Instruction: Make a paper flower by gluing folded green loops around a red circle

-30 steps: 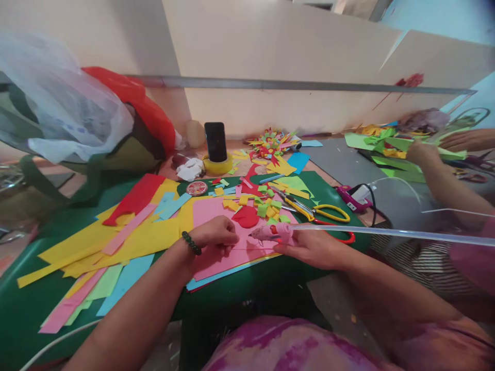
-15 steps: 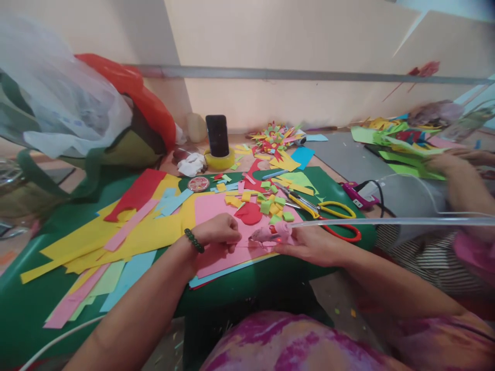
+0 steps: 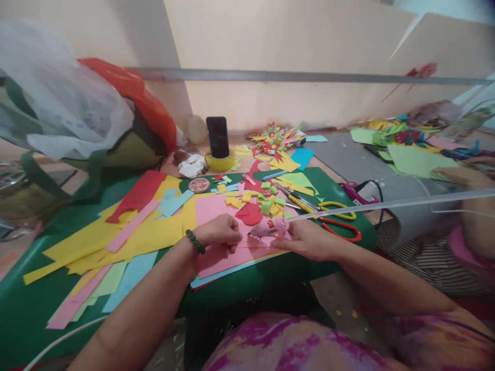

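Note:
My left hand (image 3: 217, 231), with a dark bead bracelet on the wrist, is curled shut and pinches the edge of a pink paper sheet (image 3: 228, 242) on the green table (image 3: 31, 304). My right hand (image 3: 309, 239) grips a pink hot glue gun (image 3: 270, 229) whose nozzle points left toward my left fingers. A long clear glue stick (image 3: 386, 205) runs from the back of the gun to the right. Just beyond the gun lie a red paper shape (image 3: 249, 214) and small green and yellow paper squares (image 3: 270, 205).
Yellow, red, pink and blue paper strips (image 3: 116, 237) cover the table's left. Yellow and red scissors (image 3: 332, 219) lie right of the gun. A phone (image 3: 217, 136) stands in a yellow tape roll. Plastic bags (image 3: 65, 108) sit at left. Another person's hand (image 3: 462, 175) holds green paper at right.
The glue gun and its glue stick have tilted up slightly and moved a little left. The other person's hand at right has shifted with the green paper. My left hand stays put.

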A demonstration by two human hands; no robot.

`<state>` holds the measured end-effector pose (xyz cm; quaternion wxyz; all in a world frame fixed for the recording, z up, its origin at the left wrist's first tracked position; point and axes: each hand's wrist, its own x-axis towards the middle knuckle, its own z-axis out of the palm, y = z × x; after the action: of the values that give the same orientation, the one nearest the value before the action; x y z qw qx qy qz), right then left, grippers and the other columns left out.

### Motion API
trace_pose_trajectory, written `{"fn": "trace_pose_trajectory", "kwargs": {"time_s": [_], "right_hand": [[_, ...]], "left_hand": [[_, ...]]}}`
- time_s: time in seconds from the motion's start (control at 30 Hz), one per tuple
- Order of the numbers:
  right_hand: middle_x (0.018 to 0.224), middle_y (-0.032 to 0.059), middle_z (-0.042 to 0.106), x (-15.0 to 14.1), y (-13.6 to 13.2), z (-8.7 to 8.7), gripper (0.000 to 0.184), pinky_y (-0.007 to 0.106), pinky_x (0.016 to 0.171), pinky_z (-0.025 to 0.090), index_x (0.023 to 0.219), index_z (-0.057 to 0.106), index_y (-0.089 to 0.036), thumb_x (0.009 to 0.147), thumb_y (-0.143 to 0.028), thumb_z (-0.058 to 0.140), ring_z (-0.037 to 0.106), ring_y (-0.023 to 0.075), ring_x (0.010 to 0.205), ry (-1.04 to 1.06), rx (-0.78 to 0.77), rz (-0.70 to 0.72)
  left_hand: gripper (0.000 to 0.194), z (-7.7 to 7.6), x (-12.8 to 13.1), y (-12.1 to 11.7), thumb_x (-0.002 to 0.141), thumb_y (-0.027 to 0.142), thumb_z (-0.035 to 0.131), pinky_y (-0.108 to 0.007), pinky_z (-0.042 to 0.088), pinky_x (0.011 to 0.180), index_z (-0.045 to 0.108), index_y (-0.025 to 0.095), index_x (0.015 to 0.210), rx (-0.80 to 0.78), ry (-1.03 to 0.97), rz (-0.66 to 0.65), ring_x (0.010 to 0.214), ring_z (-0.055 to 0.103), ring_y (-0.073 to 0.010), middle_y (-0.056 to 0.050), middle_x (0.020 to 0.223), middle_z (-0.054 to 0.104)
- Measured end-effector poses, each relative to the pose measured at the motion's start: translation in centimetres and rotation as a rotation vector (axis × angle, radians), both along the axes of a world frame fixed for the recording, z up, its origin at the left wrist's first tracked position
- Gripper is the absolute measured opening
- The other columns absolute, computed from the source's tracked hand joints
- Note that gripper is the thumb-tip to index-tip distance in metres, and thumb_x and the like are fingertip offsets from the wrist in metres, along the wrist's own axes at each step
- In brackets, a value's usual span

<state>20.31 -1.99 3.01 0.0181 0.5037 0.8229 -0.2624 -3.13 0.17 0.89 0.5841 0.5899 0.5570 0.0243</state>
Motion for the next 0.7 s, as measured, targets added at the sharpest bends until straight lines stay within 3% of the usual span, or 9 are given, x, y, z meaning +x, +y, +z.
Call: {"fn": "trace_pose_trajectory", "kwargs": {"time_s": [0.13,0.7], "right_hand": [[0.052,-0.0031,0.033,0.01,0.08,0.07,0.055,0.027,0.051,0.019,0.053,0.033,-0.020,0.084,-0.062,0.048,0.031,0.0097,0.050,0.004,-0.021,0.020],[0.049,-0.0037,0.029,0.12,0.24,-0.21,0.059,0.028,0.050,0.017,0.049,0.030,-0.020,0.082,-0.064,0.050,0.027,0.0085,0.046,0.043,0.040,0.043]], "left_hand": [[0.013,-0.12,-0.10,0.01,0.061,0.015,0.056,-0.020,0.043,0.041,0.047,0.019,0.052,0.011,-0.008,-0.006,0.038,0.058,-0.0127,0.001,0.045,0.062],[0.014,-0.41,-0.19,0.03,0.060,0.014,0.056,-0.020,0.044,0.041,0.047,0.018,0.050,0.021,-0.047,-0.002,0.038,0.057,-0.0121,0.000,0.043,0.062]]}}
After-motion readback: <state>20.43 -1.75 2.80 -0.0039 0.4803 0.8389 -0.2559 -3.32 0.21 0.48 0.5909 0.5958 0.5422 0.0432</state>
